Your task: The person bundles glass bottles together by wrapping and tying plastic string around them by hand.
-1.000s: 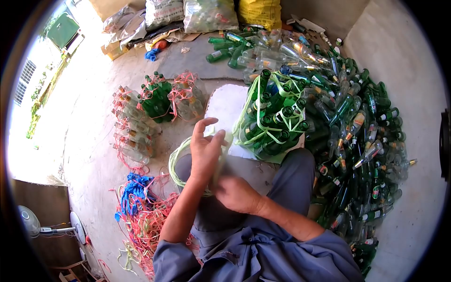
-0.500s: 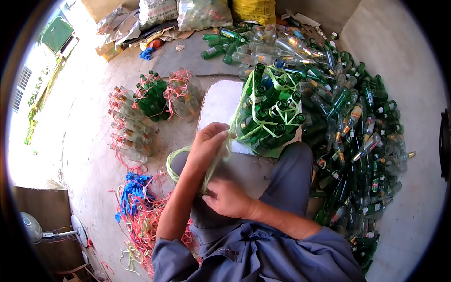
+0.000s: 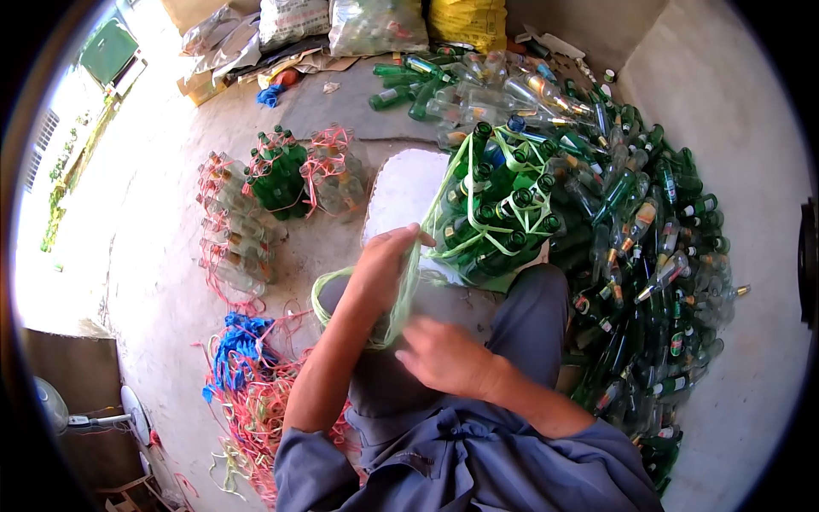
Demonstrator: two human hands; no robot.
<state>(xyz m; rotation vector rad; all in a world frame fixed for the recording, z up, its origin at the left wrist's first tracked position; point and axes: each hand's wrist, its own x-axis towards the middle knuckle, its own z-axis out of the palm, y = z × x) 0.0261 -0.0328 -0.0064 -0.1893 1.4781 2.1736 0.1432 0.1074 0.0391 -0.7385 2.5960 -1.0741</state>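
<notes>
A: Where's the bundle & what're the fingers doing?

B: Green bottle bundle (image 3: pixel 503 205) is abt upright just past the R knee (image 3: pixel 539 294), seemingly on the white board (image 3: pixel 401 183). Pale-green twine (image 3: pixel 404 305) runs from its necks to the L hand (image 3: pixel 384 263), whose fingers pinch it at the bundle's near L side. R hand (image 3: pixel 450 358) is half curled by the hanging strands; a bit blurred, can't tell if it's gripping.

A: How to do it well?

B: IMO keep the L pinch firm so the line doesn't slacken, & let R draw strands out singly. The loop by the L forearm (image 3: pixel 337 375) could snag, so free that 1st. Pull low & even; a hard sideways tug might tip the btls.

A: Room?

B: R side's tight: loose btl pile (image 3: pixel 631 222) comes right up near the bundle, wall (image 3: pixel 759 256) beyond. More give on the L: bare board, then a stretch of floor (image 3: pixel 333 252) before the tied clear btls (image 3: pixel 235 235). Tangled strip heap (image 3: pixel 273 392) sits next to the L forearm, so elbow in, pls. Watch the board's near edge too; btl bases may catch there.
</notes>
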